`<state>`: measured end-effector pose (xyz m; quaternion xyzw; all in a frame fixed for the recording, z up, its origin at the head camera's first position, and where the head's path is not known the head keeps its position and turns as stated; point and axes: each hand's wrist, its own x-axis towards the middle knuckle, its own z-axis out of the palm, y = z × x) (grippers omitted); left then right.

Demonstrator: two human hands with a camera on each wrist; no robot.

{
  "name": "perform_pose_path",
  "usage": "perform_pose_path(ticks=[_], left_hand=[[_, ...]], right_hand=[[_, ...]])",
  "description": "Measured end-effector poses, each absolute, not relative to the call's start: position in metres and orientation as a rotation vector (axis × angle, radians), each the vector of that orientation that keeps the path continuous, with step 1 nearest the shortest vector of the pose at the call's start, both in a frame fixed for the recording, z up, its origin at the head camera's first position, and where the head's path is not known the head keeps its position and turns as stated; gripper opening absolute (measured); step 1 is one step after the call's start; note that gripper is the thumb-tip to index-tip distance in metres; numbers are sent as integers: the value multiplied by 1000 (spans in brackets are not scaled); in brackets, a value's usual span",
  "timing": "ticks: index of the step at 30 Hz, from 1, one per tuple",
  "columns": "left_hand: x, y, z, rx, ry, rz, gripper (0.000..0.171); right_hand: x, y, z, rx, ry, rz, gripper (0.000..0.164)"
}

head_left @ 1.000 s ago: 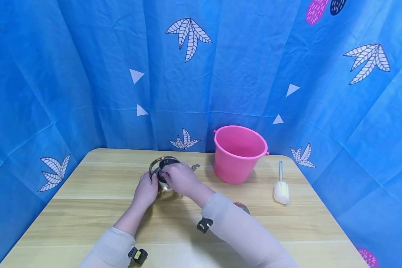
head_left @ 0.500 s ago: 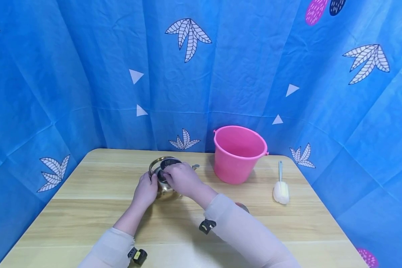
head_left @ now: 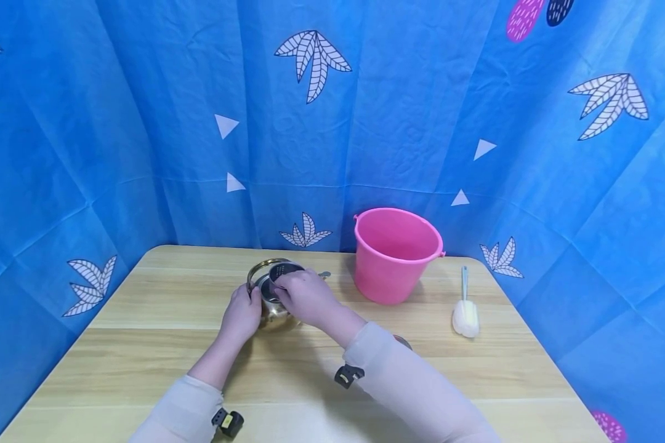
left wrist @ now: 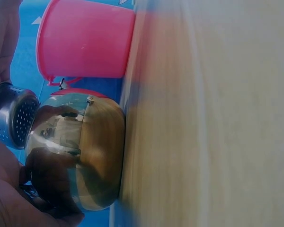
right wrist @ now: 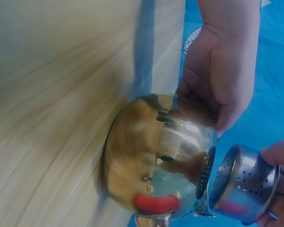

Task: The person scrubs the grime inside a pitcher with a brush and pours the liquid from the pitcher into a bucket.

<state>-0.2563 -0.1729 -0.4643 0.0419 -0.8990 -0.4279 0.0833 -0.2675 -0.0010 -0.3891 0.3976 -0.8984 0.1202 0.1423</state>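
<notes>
A shiny gold-coloured metal teapot (head_left: 275,317) stands upright on the table, lidless, its hoop handle (head_left: 259,266) raised. My left hand (head_left: 242,312) grips it on the left side, by the foot of the handle; the thumb shows in the left wrist view. With its fingers at the rim, my right hand (head_left: 308,296) holds a perforated metal tea strainer (head_left: 285,269) over the teapot's mouth. The strainer (right wrist: 246,182) looks clear of the pot in the right wrist view, tilted, holes in its wall and base. My right fingertips are partly hidden in the head view.
To the right of the teapot stands a pink bucket (head_left: 390,271). Farther right lies a white sponge brush (head_left: 465,317) with a pale blue handle. A round lid (head_left: 403,341) is partly covered by my right sleeve. Blue patterned cloth hangs behind the table (head_left: 144,344).
My right hand and the strainer have shifted slightly to the right, uncovering a little more of the teapot's mouth. The left hand and the teapot have stayed in place.
</notes>
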Motion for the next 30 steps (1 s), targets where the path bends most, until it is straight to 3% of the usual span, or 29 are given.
perform_pose_path(ticks=[30], left_hand=[[-258,-173,-467,117,-2680,-1261,52]], right_hand=[[-247,17,-380,1207,-2565,285,11]])
